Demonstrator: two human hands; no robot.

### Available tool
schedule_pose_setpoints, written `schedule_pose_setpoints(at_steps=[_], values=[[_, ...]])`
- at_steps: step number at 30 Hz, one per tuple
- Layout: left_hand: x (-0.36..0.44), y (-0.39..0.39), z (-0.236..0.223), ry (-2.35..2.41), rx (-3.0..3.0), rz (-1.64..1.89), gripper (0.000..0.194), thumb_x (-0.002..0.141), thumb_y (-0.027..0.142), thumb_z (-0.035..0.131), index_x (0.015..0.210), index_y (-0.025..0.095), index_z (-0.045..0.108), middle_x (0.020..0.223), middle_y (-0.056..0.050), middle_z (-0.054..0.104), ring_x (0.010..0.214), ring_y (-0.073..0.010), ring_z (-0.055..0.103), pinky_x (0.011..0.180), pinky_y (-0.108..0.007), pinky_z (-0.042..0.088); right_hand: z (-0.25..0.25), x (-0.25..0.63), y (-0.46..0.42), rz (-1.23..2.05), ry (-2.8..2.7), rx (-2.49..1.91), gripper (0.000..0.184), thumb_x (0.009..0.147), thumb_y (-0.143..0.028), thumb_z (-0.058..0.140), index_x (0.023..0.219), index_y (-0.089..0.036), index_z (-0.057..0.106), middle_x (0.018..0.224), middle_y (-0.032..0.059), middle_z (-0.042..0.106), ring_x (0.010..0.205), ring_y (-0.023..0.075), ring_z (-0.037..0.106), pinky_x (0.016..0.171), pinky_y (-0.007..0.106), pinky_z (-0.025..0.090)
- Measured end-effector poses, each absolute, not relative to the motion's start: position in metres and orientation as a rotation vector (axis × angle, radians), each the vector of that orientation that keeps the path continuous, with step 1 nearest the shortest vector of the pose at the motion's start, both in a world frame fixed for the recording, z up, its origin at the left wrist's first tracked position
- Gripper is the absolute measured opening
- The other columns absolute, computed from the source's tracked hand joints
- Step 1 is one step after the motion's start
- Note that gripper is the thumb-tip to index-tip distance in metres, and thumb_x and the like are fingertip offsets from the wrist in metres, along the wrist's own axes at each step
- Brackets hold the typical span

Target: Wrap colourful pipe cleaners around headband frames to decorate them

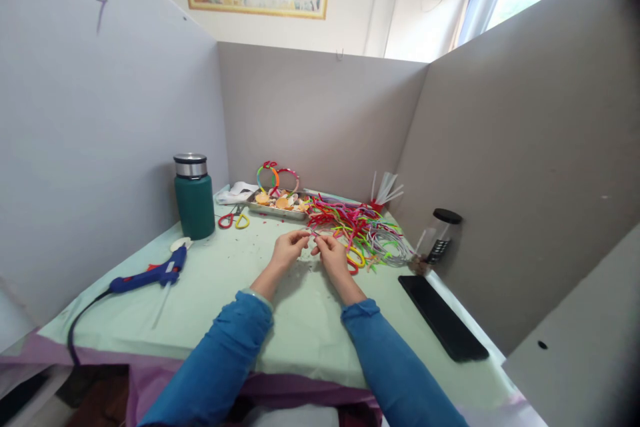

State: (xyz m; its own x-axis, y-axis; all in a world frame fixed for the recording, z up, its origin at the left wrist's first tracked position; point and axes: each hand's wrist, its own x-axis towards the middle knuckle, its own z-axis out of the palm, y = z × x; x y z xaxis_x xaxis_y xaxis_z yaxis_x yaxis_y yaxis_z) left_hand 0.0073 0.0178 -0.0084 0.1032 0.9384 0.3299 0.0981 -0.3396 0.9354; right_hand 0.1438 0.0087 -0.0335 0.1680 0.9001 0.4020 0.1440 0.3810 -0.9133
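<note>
- Thin pink strand (313, 233): pinched between both hands, above the middle of the worktop (305, 307), just in front of the coloured pile; exact shape too small to tell.
- Left hand (289, 250): thumb and fingers closed together on the left side of the strand.
- Right hand (332, 255): thumb and forefinger pinched on the right side of the strand; fingertips close to those of the left hand.
- Beside the right hand: yellow and red handles (362, 259), partly covered.
- Beyond and right of the hands: tangled pile of fuzzy coloured strands (350, 217), mainly red, pink and green, with grey loops at the right.
- Behind the pile: upright bundle of translucent sticks (387, 189).
- Beyond the left hand: metal tray (277, 212) with orange and pale pieces; two multicoloured rings (268, 178) upright at the tray.
- Left of the tray: scissors with red and yellow handles (234, 220), flat; white crumpled sheet (239, 192) behind.
- Far left: green bottle (194, 203), upright, with blue glue gun (150, 276) nearer, on its side, cable over the near edge.
- Far right: clear container with black lid (442, 237), near the right partition (530, 147); flat black slab (443, 317) nearer.
</note>
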Motion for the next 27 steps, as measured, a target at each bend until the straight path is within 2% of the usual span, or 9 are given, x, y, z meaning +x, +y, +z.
schedule_pose_setpoints(at_steps=[3,11,18,20,23,25,27], values=[[0.007,0.018,-0.010,1.057,1.611,1.259,0.030,0.066,0.038,0.060,0.077,0.011,0.068,0.056,0.001,0.056,0.044,-0.0068,0.042,0.043,-0.020,0.033,-0.033,0.143,0.009,0.756,-1.299,-1.022,0.031,0.075,-0.047,0.057,0.078,-0.017,0.061,0.057,0.0002,0.063,0.045,0.0115,0.048,0.046,0.023,0.036],[0.008,0.021,-0.015,1.066,1.633,1.201,0.032,0.064,0.040,0.064,0.079,0.012,0.070,0.059,-0.001,0.060,0.046,-0.0092,0.048,0.046,-0.022,0.039,-0.029,0.143,0.008,0.736,-1.239,-1.028,0.032,0.077,-0.049,0.054,0.079,-0.018,0.059,0.064,0.0013,0.063,0.048,0.0122,0.049,0.046,0.024,0.038],[0.007,0.019,-0.018,1.107,2.045,1.140,0.023,0.076,0.032,0.056,0.076,0.016,0.072,0.075,-0.003,0.069,0.069,-0.0146,0.060,0.063,-0.024,0.044,-0.031,0.148,0.009,0.542,-1.342,-1.092,0.025,0.078,-0.041,0.053,0.075,-0.018,0.062,0.062,0.0009,0.061,0.056,0.0150,0.053,0.053,0.025,0.039],[0.006,0.016,-0.015,1.179,2.157,1.209,0.021,0.079,0.030,0.055,0.076,0.018,0.072,0.077,-0.003,0.069,0.071,-0.0147,0.060,0.066,-0.025,0.044,-0.030,0.148,0.007,0.481,-1.385,-1.097,0.024,0.080,-0.038,0.052,0.076,-0.018,0.063,0.065,0.0014,0.062,0.060,0.0158,0.054,0.056,0.025,0.040],[0.005,0.009,-0.008,1.323,2.283,1.528,0.021,0.083,0.026,0.051,0.083,0.019,0.071,0.082,-0.005,0.067,0.078,-0.0160,0.059,0.073,-0.028,0.045,-0.028,0.147,0.004,0.413,-1.441,-1.081,0.024,0.082,-0.037,0.050,0.078,-0.018,0.064,0.067,0.0017,0.062,0.063,0.0160,0.054,0.058,0.025,0.040],[0.004,0.006,-0.004,1.391,2.362,1.714,0.022,0.083,0.023,0.050,0.093,0.019,0.069,0.092,-0.007,0.066,0.088,-0.0185,0.057,0.080,-0.032,0.044,-0.027,0.147,0.002,0.386,-1.475,-1.057,0.023,0.083,-0.036,0.049,0.079,-0.018,0.064,0.069,0.0020,0.062,0.064,0.0159,0.054,0.060,0.025,0.040],[0.002,0.004,-0.001,1.396,2.494,1.751,0.025,0.082,0.019,0.051,0.102,0.021,0.067,0.103,-0.008,0.064,0.101,-0.0211,0.053,0.088,-0.036,0.041,-0.026,0.147,0.002,0.375,-1.511,-1.020,0.023,0.084,-0.035,0.049,0.080,-0.018,0.065,0.072,0.0027,0.063,0.066,0.0161,0.055,0.061,0.026,0.041]])
